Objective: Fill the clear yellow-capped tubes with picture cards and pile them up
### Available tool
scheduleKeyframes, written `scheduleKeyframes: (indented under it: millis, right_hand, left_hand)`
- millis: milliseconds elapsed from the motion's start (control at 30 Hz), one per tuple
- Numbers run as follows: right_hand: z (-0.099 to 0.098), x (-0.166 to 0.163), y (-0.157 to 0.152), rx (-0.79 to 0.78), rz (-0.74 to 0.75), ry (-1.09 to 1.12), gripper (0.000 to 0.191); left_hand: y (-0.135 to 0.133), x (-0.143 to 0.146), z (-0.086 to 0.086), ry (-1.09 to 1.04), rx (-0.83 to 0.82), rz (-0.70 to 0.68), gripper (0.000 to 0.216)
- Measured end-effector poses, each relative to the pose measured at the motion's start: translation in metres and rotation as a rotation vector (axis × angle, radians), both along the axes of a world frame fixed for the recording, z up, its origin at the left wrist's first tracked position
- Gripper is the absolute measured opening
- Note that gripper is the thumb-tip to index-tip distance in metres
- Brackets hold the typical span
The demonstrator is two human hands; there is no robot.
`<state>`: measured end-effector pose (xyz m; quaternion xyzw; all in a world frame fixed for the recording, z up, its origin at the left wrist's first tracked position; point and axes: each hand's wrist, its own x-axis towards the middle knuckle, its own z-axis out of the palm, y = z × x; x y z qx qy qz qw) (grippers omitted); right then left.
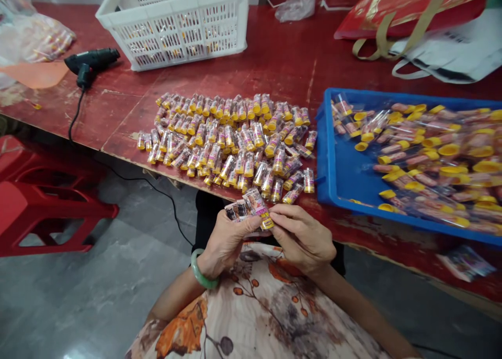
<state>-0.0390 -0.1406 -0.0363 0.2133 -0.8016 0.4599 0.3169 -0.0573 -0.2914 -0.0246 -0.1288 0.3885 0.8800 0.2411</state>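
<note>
My left hand (230,237), with a green bangle at the wrist, is closed around a small fanned stack of printed plastic sleeves (257,206), held above my lap at the table's front edge. The fingers of my right hand (304,237) pinch the lower right corner of the front sleeve, which is pink and yellow. Just beyond my hands, many small clear wrapped tubes (247,165) with yellow ends lie in crowded rows on the red table (270,60). To the right, a blue tray (327,165) holds many longer pink pieces with yellow cup-shaped ends.
A white slotted basket (184,32) stands at the back. Left of it lies a black heat gun (92,62), its cord hanging over the edge. Red stools (50,212) stand at left. Red (415,8) and white (466,47) bags occupy the back right.
</note>
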Motion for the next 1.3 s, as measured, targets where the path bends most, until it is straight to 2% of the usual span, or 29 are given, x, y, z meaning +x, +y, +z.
scheduleKeyframes:
  millis: [133,933,1300]
  right_hand:
    - [-0.0052,0.0053,-0.0036,0.028,-0.066,0.023,0.034]
    - [-0.0057,0.007,-0.0069,0.08,-0.175,0.133,0.03]
    - [-0.0105,0.0043,-0.0099,0.242,-0.234,0.202,0.027]
  left_hand:
    - [0.0007,0.0006,0.0013,0.005,0.004,-0.004,0.033]
    - [0.0066,0.0042,0.0006,-0.015,-0.02,0.015,0.031]
    - [0.0052,0.0065,-0.0027,-0.022,-0.035,0.049,0.03]
